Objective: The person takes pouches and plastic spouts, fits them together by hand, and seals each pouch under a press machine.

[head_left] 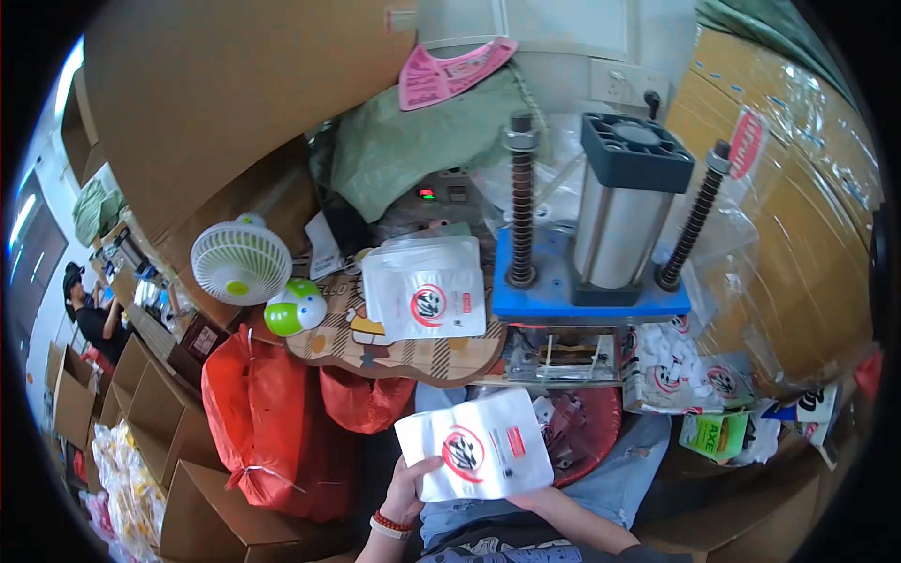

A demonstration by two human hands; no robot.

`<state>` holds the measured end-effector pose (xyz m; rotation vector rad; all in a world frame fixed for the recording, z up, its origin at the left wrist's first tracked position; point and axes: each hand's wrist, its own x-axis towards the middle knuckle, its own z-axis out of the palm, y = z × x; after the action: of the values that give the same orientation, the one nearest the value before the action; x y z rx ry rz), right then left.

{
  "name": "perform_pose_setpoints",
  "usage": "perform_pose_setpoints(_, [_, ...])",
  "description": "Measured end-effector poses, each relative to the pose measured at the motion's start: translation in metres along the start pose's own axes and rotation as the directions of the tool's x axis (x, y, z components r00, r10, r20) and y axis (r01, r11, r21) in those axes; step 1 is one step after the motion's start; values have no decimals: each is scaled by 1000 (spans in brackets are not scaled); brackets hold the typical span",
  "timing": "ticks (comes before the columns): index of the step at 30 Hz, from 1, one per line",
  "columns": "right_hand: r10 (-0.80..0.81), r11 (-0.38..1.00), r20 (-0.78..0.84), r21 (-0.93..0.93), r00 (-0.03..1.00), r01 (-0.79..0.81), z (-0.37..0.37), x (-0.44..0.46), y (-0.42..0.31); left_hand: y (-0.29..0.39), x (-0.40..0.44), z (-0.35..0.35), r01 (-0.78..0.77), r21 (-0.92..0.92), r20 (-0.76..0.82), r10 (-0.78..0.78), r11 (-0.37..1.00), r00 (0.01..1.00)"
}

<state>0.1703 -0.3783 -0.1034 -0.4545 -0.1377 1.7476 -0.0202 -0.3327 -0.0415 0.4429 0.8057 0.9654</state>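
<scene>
My left hand (405, 490) grips a white flat pouch (488, 450) by its lower left edge, with the thumb lying across the front. The pouch bears a red ring with a black character and a small red label. Behind its lower right edge is my right hand (533, 500); its fingers are hidden, so I cannot tell how it holds. A pile of similar pouches (427, 291) lies on a patterned wooden board (450, 361) just beyond. Farther right stands a press (591, 300) with a blue plate, a metal cylinder and two spring-wrapped rods.
A red basin (605, 436) with small packets sits below the press, by my legs. Red bags (253, 413) hang at the left, near a small fan (242, 263). Cardboard boxes (206, 511) crowd the left side. White bits (671, 361) lie at right. Another person (94, 314) works far left.
</scene>
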Motion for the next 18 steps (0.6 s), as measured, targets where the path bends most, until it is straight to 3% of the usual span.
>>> perform_pose_setpoints(1, [15, 999, 5, 46, 1000, -15, -6, -9, -5, -3, -1, -1, -7, 92, 6, 7, 996, 1000])
perform_pose_setpoints(2, [74, 981, -183, -162, 980, -105, -3, -16, -10, -5, -1, -1, -14, 184, 13, 12, 983, 1000])
perform_pose_setpoints(3, [60, 984, -195, -156, 979, -91, -8, -19, -11, -11, -4, 1, -28, 220, 5, 28, 975, 1000])
perform_pose_setpoints(6, [238, 918, -234, -264, 943, -297, -42, -38, -5, -22, -8, 12, 51, 324, -3, -53, 945, 999])
perform_pose_setpoints(11, [315, 839, -397, -308, 862, -449, -97, -93, 1, -34, 1, 25, 28, 357, 162, -91, 934, 983])
perform_pose_setpoints(12, [200, 975, -114, -79, 973, -209, -84, -87, 1, -40, 13, -1, 47, 319, 199, -116, 947, 973])
perform_pose_setpoints(13, [-26, 983, 153, 186, 988, -3, -69, -78, -13, -34, 8, -2, 127, 356, 181, -201, 926, 963])
perform_pose_setpoints(14, [-116, 985, 462, 170, 879, 41, -63, -89, -38, -37, 15, -13, 152, 347, 124, -206, 926, 971])
perform_pose_setpoints(16, [-277, 959, 373, 54, 885, 278, -31, -122, -67, -40, 30, -45, 156, 321, 35, -176, 934, 984])
perform_pose_setpoints(17, [-426, 900, 460, 303, 779, 313, -25, -140, -82, -41, 36, -57, 136, 305, 6, -145, 942, 989])
perform_pose_setpoints(18, [-527, 841, 278, 312, 803, 443, -38, -167, -90, -36, 37, -49, 95, 344, -27, -92, 934, 995])
